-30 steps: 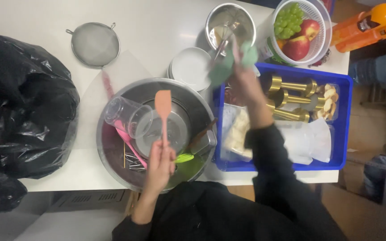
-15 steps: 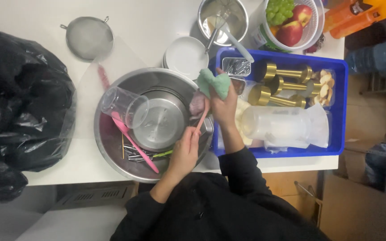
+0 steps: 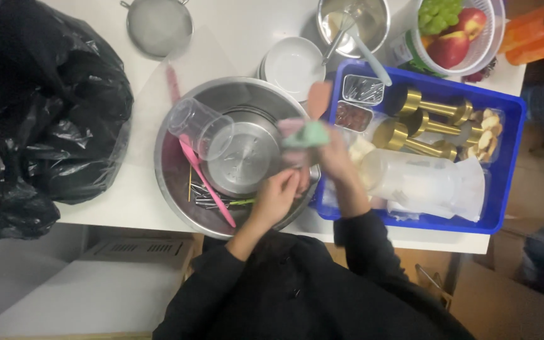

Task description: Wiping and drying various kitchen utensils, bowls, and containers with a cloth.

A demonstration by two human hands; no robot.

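We see the left hand (image 3: 276, 196) closed around the handle of an orange spatula (image 3: 318, 99) over the rim of the big steel bowl (image 3: 177, 189), its blade pointing up toward the stack of white plates (image 3: 292, 63). The right hand (image 3: 334, 157) pinches a green cloth (image 3: 306, 135) against the spatula's shaft. A clear measuring cup (image 3: 199, 128) and a pink spatula (image 3: 204, 179) lie inside the bowl, with the blue crate (image 3: 505, 170) just beside it
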